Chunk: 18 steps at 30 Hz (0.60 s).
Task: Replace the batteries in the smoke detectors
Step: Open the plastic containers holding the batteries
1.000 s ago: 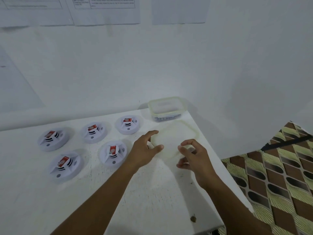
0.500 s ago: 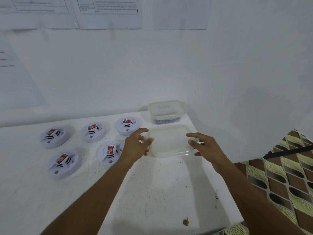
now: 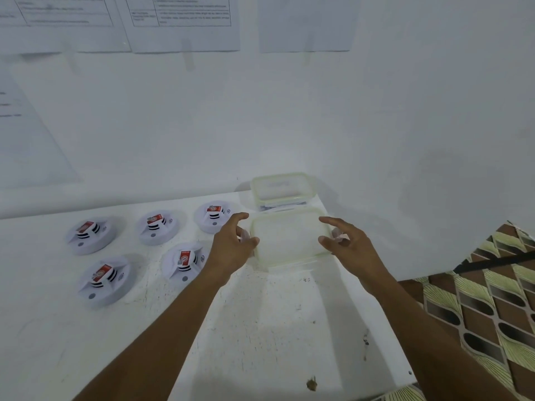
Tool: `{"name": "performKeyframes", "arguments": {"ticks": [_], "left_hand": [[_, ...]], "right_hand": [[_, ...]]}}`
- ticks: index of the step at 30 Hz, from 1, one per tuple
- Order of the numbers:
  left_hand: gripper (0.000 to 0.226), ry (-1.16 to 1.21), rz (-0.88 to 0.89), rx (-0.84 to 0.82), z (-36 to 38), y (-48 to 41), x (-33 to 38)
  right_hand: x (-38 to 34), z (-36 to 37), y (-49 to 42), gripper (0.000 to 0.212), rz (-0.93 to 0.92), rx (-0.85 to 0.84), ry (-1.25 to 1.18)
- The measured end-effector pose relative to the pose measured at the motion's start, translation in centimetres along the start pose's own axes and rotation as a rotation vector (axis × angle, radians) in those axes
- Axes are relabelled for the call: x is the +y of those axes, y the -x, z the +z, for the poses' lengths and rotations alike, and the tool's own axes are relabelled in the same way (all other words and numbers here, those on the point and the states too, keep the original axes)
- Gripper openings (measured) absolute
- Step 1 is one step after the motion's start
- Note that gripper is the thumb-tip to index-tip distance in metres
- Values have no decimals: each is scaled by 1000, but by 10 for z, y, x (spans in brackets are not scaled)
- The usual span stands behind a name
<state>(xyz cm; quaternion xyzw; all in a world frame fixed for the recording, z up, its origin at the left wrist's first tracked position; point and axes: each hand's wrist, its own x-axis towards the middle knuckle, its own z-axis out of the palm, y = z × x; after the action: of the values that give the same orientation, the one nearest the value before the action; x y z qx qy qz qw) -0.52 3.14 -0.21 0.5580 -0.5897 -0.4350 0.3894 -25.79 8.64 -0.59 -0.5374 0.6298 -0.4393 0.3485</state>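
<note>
Several round white smoke detectors (image 3: 91, 234) lie on the white table (image 3: 260, 328), left of centre, each with a red battery showing on top. A clear lidded plastic container (image 3: 289, 240) sits near the table's right edge. My left hand (image 3: 231, 247) is at its left side, thumb against the rim, fingers spread by the left side clip. At its right side is my right hand (image 3: 347, 244), with loosely spread fingers touching the right clip. A second lidded container (image 3: 282, 186) with dark items inside stands just behind, against the wall.
A white wall with taped paper sheets (image 3: 185, 21) rises right behind the table. The table's right edge drops to a patterned brown-and-green floor (image 3: 492, 299). A small brown scrap (image 3: 312, 383) lies near the front edge.
The near container has been set flat on the table, farther back. Both hands moved from holding its near edge to its left and right sides.
</note>
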Motion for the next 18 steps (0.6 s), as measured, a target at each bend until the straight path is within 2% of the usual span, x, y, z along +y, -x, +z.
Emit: {"name": "performKeyframes", "arguments": {"ticks": [5,8,11,13,18], "left_hand": [[56,42,8,-51,4,1,1],[57,5,56,-13,5,3,-1],[55,32,84,9,-1,-2,5],[53,87,63,-33,-3,-6,13],[56,0,16,-86,-2,-7,12]], "right_hand": [[-7,4,3,36,47,-20,-76],[-10,2,5,35,51,-6,-59],[-11,-2,4,37,65,-53,4],[-11,-4,2,44,63,-79,76],[-9,-2,-2,60,17,-35,245]]}}
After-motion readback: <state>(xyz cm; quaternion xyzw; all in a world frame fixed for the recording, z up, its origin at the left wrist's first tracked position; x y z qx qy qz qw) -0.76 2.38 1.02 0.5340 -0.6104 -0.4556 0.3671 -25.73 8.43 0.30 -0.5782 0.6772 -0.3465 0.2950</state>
